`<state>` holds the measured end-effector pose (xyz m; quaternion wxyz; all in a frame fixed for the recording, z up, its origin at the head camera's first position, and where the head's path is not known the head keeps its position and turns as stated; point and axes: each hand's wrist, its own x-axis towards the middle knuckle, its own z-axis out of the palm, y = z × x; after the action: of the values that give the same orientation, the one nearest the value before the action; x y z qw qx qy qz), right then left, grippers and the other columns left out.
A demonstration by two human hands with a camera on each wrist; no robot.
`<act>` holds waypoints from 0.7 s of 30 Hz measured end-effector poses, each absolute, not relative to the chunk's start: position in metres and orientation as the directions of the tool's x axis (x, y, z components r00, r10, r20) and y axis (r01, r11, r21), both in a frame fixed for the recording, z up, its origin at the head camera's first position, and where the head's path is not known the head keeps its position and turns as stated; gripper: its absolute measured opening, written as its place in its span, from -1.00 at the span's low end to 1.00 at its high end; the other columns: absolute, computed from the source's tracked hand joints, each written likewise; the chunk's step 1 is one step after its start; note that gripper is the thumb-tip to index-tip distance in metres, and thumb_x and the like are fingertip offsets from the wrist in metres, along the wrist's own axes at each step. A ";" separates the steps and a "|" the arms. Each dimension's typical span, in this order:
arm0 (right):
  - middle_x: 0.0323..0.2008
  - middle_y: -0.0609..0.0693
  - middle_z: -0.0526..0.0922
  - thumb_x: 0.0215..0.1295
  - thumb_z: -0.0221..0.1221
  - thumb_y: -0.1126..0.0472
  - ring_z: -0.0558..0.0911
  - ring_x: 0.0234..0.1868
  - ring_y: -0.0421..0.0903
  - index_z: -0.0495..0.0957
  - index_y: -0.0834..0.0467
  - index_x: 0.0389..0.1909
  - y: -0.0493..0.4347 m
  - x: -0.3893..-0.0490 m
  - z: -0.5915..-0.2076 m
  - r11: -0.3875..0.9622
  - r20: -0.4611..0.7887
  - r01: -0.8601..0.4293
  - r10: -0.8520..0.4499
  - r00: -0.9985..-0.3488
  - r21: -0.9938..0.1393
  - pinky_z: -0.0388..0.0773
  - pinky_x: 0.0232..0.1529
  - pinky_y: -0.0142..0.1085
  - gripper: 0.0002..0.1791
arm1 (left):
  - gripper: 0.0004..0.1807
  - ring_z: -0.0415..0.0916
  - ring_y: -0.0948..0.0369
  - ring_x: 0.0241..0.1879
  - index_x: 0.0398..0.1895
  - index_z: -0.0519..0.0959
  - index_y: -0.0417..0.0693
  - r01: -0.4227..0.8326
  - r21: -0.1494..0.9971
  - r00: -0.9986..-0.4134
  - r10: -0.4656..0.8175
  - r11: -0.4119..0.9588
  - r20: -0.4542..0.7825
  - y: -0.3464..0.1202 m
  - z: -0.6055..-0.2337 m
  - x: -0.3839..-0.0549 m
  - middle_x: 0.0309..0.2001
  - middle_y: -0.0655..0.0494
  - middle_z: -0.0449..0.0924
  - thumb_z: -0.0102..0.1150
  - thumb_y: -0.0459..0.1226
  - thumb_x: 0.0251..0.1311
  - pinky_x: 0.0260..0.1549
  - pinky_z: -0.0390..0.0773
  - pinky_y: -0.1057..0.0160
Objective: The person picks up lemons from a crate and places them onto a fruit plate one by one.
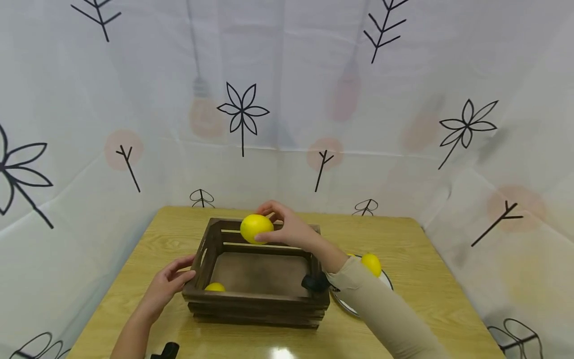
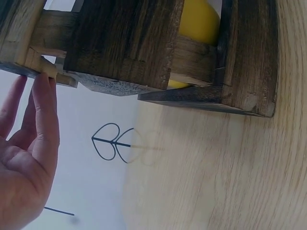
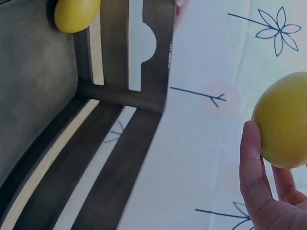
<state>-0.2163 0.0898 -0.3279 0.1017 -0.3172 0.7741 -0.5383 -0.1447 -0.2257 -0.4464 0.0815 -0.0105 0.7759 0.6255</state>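
My right hand (image 1: 291,230) grips a yellow lemon (image 1: 255,229) between thumb and fingers, above the back part of a dark wooden slatted crate (image 1: 257,302). In the right wrist view the held lemon (image 3: 284,122) appears at the right edge, the fingers beneath it. My left hand (image 1: 168,281) is at the crate's left side. The left wrist view shows its nearly straight fingertips touching the wooden side (image 2: 120,43). Inside the crate, in the near left corner, lies another lemon (image 1: 215,287), partly hidden by the front wall.
To the crate's right is a white plate (image 1: 386,280) with a dark rim, bearing lemons (image 1: 371,265); my right forearm partly covers it. All stand on a light wooden table (image 1: 403,239). A pale cloth (image 1: 287,119) with drawn plants hangs behind and at the sides.
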 end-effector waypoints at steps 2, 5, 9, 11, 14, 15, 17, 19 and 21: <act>-0.02 0.01 0.44 0.02 0.38 0.18 0.48 -0.16 0.00 0.43 0.08 0.03 0.094 -0.214 -0.327 0.213 0.194 -0.385 -0.593 -0.782 -0.898 0.51 -0.13 -0.22 -0.47 | -0.39 0.42 0.39 -0.04 0.32 0.27 -0.12 -0.110 0.970 -0.988 0.083 0.216 -0.131 -0.225 -0.446 -0.144 0.27 -0.07 0.24 0.11 -0.08 0.27 -0.05 0.43 0.11; -0.02 0.01 0.44 0.01 0.39 0.19 0.48 -0.16 0.00 0.43 0.09 0.02 0.101 -0.210 -0.327 0.205 0.213 -0.392 -0.577 -0.788 -0.897 0.52 -0.14 -0.22 -0.47 | -0.40 0.43 0.41 -0.05 0.31 0.27 -0.13 -0.102 0.973 -0.989 0.081 0.207 -0.121 -0.225 -0.446 -0.144 0.27 -0.07 0.24 0.11 -0.09 0.27 -0.12 0.46 0.22; 0.00 0.02 0.43 0.01 0.39 0.22 0.48 -0.16 0.00 0.42 0.12 0.01 0.112 -0.203 -0.329 0.199 0.245 -0.409 -0.549 -0.799 -0.890 0.54 -0.17 -0.23 -0.48 | -0.42 0.44 0.42 -0.07 0.30 0.29 -0.15 -0.086 0.976 -0.992 0.074 0.200 -0.103 -0.223 -0.447 -0.143 0.26 -0.09 0.25 0.11 -0.10 0.27 -0.18 0.48 0.28; -0.01 0.05 0.43 0.02 0.38 0.26 0.48 -0.15 0.01 0.42 0.16 0.00 0.116 -0.197 -0.327 0.208 0.249 -0.405 -0.525 -0.814 -0.890 0.55 -0.16 -0.21 -0.50 | -0.43 0.45 0.42 -0.08 0.29 0.30 -0.16 -0.070 0.977 -0.994 0.072 0.200 -0.085 -0.222 -0.447 -0.142 0.25 -0.11 0.26 0.11 -0.12 0.27 -0.18 0.49 0.30; -0.03 0.07 0.44 0.01 0.38 0.28 0.49 -0.14 0.01 0.41 0.18 0.00 0.125 -0.191 -0.329 0.229 0.244 -0.390 -0.483 -0.841 -0.892 0.54 -0.16 -0.21 -0.49 | -0.44 0.46 0.42 -0.10 0.28 0.31 -0.19 -0.042 0.976 -0.996 0.066 0.212 -0.057 -0.220 -0.447 -0.142 0.23 -0.13 0.28 0.11 -0.13 0.28 -0.19 0.50 0.33; -0.03 0.09 0.44 0.02 0.38 0.28 0.49 -0.14 0.02 0.41 0.19 0.01 0.127 -0.189 -0.330 0.234 0.244 -0.385 -0.468 -0.849 -0.893 0.54 -0.17 -0.21 -0.49 | -0.45 0.46 0.42 -0.10 0.27 0.32 -0.19 -0.035 0.976 -0.997 0.064 0.214 -0.050 -0.220 -0.448 -0.141 0.23 -0.14 0.29 0.11 -0.14 0.27 -0.19 0.50 0.34; -0.04 0.09 0.45 0.02 0.38 0.26 0.49 -0.15 0.02 0.42 0.17 0.03 0.134 -0.188 -0.335 0.237 0.247 -0.378 -0.443 -0.862 -0.895 0.54 -0.18 -0.21 -0.47 | -0.46 0.46 0.42 -0.10 0.26 0.33 -0.19 -0.020 0.975 -0.998 0.059 0.221 -0.034 -0.220 -0.448 -0.141 0.22 -0.14 0.30 0.12 -0.15 0.27 -0.18 0.49 0.36; -0.04 0.10 0.45 0.03 0.37 0.25 0.48 -0.16 0.04 0.41 0.16 0.04 0.140 -0.186 -0.338 0.237 0.254 -0.376 -0.421 -0.871 -0.896 0.54 -0.20 -0.21 -0.47 | -0.46 0.45 0.43 -0.10 0.26 0.33 -0.18 -0.007 0.973 -0.998 0.056 0.232 -0.021 -0.220 -0.448 -0.141 0.22 -0.14 0.30 0.11 -0.15 0.27 -0.18 0.49 0.37; -0.04 0.09 0.44 0.04 0.37 0.23 0.46 -0.17 0.07 0.41 0.15 0.05 0.147 -0.183 -0.341 0.248 0.262 -0.376 -0.394 -0.881 -0.893 0.54 -0.22 -0.22 -0.46 | -0.47 0.45 0.43 -0.09 0.26 0.34 -0.17 0.005 0.971 -0.999 0.054 0.239 -0.008 -0.221 -0.449 -0.140 0.22 -0.13 0.31 0.11 -0.14 0.28 -0.17 0.48 0.38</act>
<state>-0.1831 0.1467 -0.3409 0.0080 -0.2439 0.7899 -0.5626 -0.1402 -0.2207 -0.4491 0.0198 0.0189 0.7868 0.6166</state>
